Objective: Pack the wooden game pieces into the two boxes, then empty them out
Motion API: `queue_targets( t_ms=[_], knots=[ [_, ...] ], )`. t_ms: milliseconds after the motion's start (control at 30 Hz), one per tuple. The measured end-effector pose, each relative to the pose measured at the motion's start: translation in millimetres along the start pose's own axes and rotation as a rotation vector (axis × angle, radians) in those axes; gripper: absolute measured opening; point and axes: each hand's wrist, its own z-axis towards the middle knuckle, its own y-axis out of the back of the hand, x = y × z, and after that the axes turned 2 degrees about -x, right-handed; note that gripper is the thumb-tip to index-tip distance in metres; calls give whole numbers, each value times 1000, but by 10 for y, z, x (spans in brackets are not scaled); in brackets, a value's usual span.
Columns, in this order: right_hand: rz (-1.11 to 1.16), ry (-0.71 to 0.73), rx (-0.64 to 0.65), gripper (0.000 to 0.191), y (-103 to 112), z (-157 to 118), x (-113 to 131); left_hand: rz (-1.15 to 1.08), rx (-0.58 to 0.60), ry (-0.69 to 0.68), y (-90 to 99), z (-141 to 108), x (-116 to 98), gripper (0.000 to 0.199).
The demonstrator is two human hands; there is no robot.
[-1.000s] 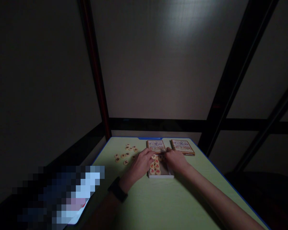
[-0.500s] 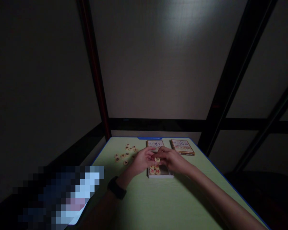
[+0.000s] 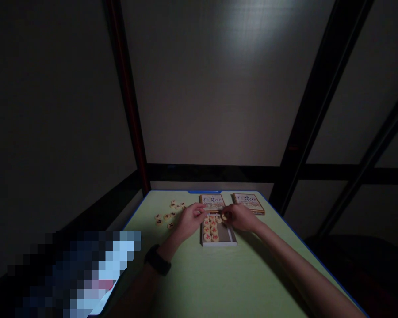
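An open shallow box (image 3: 220,244) lies on the green table (image 3: 199,278). Round wooden pieces with red characters (image 3: 214,230) fill its left part in two columns, and darker-marked ones lie along its far edge. My right hand (image 3: 239,216) pinches a round piece (image 3: 224,217) at the box's far right corner. At the far left corner of the box is my left hand (image 3: 190,221), its fingers curled with thumb and fingertips close together; what they hold, if anything, is too small to tell. A dark band is on my left wrist.
Loose round pieces (image 3: 167,217) lie scattered left of my left hand. Behind the box is a printed box lid (image 3: 212,202), with another printed box (image 3: 248,203) to its right. A blurred-out bright object (image 3: 109,269) stands at the table's left edge.
My hands have moved apart from above the box, the left one leftward, the right one to the far right corner with a piece. More of the pieces in the box now show.
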Motion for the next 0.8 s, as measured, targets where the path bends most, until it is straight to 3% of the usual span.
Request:
queue_targets(
  t_ms=[367,467,600,667,800],
  knots=[
    [-122,-35,-33,27,-78,-24,92,15,-56,-53,35,53,39,16],
    [-164,-36,-30,28,-80,-40,128,68,-98,-79,132,84,-25,17],
    [-197,-29,-15,30,-52,-62,153,285,-142,-85,399,95,-161,20],
    [-173,-20,-26,31,-29,-67,146,499,-81,-92,559,55,-211,19],
    [-85,9,-53,28,15,-59,112,932,155,-74,762,-131,-184,13]
  ],
)
